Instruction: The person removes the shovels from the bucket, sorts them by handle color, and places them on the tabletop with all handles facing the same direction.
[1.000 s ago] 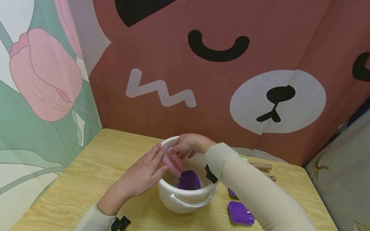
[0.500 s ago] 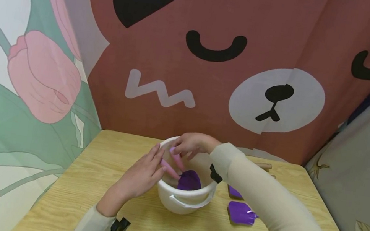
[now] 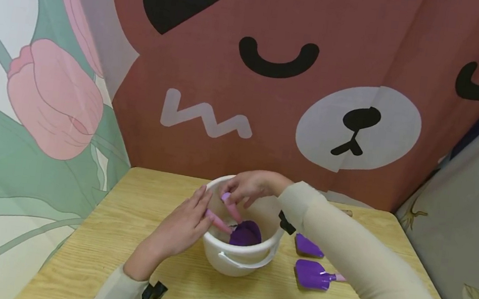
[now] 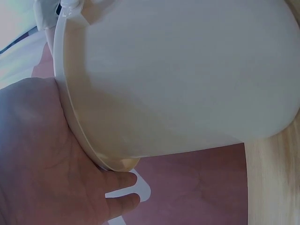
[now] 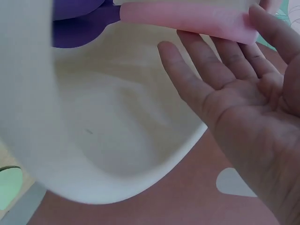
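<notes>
centre frame, the right hand (image 3: 254, 186) touches a pink-handled shovel (image 3: 234, 211) inside the white bucket (image 3: 230, 264), pinch unclear; the left hand (image 3: 182, 223) lies straight-fingered against the bucket. likely placing; next calls for gentle release.

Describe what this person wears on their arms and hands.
The left hand and right hand wear no gloves. The left sleeve and right sleeve are long, plain and cream, each with a small angular black piece near the hand. No cables show.
</notes>
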### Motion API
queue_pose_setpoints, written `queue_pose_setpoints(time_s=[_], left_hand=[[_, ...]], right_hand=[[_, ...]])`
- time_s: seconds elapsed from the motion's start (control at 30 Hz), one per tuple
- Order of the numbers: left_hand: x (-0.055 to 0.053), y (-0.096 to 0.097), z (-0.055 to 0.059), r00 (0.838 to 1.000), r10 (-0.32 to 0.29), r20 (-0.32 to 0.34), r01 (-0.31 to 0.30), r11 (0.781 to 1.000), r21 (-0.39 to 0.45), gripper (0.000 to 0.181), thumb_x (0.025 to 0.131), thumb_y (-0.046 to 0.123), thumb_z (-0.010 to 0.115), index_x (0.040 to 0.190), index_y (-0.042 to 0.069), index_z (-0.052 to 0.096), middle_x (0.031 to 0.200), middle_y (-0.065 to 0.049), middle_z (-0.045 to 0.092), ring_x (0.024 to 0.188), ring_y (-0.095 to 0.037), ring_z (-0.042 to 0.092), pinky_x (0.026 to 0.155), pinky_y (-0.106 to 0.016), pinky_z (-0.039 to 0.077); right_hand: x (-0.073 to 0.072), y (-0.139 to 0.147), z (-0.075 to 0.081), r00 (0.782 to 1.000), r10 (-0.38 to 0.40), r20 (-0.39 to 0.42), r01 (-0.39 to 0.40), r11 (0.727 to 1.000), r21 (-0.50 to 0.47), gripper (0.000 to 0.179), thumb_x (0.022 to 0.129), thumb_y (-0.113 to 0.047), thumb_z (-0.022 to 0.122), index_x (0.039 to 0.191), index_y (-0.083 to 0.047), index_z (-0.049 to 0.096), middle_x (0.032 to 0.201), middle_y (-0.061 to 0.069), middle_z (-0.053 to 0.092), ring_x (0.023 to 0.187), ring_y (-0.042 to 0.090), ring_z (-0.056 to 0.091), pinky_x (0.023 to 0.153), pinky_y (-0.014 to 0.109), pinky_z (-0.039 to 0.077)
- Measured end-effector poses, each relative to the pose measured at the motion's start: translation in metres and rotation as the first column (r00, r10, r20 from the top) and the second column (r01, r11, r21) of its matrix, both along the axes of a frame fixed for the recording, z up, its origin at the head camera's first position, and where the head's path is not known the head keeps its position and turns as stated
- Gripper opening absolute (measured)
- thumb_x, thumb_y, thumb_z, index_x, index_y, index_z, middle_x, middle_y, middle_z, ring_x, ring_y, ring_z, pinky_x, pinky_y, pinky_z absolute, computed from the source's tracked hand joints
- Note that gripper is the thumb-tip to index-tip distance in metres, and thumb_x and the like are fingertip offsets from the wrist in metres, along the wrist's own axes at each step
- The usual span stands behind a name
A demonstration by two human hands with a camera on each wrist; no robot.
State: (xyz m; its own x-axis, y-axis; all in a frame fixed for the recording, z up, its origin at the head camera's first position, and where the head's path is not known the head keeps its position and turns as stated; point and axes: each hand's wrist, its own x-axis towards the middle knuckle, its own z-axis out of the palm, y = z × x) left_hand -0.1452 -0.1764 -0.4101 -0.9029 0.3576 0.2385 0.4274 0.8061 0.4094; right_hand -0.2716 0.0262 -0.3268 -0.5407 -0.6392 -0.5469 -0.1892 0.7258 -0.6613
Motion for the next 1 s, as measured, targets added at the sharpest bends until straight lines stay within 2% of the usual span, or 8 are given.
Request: queue_pose_setpoints(time_s=[0.2,0.43,0.77,0.87,1.0], left_hand=[[0.0,-0.002,0.0,1.0,-0.007,-0.001,0.007,1.0,0.004,0.064,0.11,0.042,0.035,0.159,0.002,0.028,0.168,-0.017,0.013,0.151,-0.035,0.028,0.123,-0.051,0.024],[0.0,-0.001,-0.001,1.0,0.001,-0.014,-0.001,1.0,0.008,0.062,0.109,0.036,0.041,0.158,0.002,0.029,0.168,-0.018,0.014,0.15,-0.036,0.029,0.122,-0.051,0.025],[0.0,-0.002,-0.001,1.0,0.006,0.011,-0.007,0.999,0.033,0.063,0.11,0.041,0.038,0.159,0.003,0.029,0.169,-0.015,0.013,0.153,-0.034,0.023,0.122,-0.052,0.025],[0.0,-0.001,-0.001,1.0,-0.004,0.02,0.004,0.999,0.036,0.064,0.11,0.043,0.036,0.159,0.002,0.028,0.169,-0.015,0.012,0.154,-0.033,0.02,0.122,-0.053,0.024],[0.0,-0.001,-0.001,1.0,-0.004,-0.002,0.004,0.999,0.034,0.063,0.11,0.04,0.038,0.158,0.001,0.029,0.168,-0.017,0.014,0.153,-0.034,0.023,0.122,-0.052,0.025]], right_hand=[[0.002,0.002,0.001,1.0,0.022,-0.004,-0.022,1.0,-0.003,0.03,0.096,-0.014,0.069,0.125,-0.009,0.062,0.134,0.004,0.058,0.122,0.021,0.056,0.104,0.048,0.05],[0.004,0.013,0.001,0.997,0.056,-0.053,-0.058,0.997,-0.049,0.038,0.096,-0.016,0.07,0.132,-0.005,0.064,0.135,0.006,0.062,0.124,0.021,0.057,0.107,0.05,0.048],[0.004,0.036,-0.004,0.995,-0.052,-0.083,0.031,0.969,-0.243,0.04,0.096,-0.018,0.072,0.133,-0.004,0.064,0.12,0.01,0.071,0.117,0.02,0.064,0.103,0.044,0.052],[0.006,0.044,-0.006,0.991,-0.099,-0.094,0.065,0.948,-0.31,0.04,0.095,-0.02,0.072,0.131,-0.004,0.064,0.116,0.009,0.073,0.118,0.02,0.063,0.103,0.043,0.052],[0.008,0.054,-0.008,0.98,-0.159,-0.118,0.101,0.913,-0.396,0.042,0.095,-0.022,0.073,0.131,-0.002,0.064,0.122,0.01,0.07,0.12,0.02,0.061,0.104,0.041,0.051]])
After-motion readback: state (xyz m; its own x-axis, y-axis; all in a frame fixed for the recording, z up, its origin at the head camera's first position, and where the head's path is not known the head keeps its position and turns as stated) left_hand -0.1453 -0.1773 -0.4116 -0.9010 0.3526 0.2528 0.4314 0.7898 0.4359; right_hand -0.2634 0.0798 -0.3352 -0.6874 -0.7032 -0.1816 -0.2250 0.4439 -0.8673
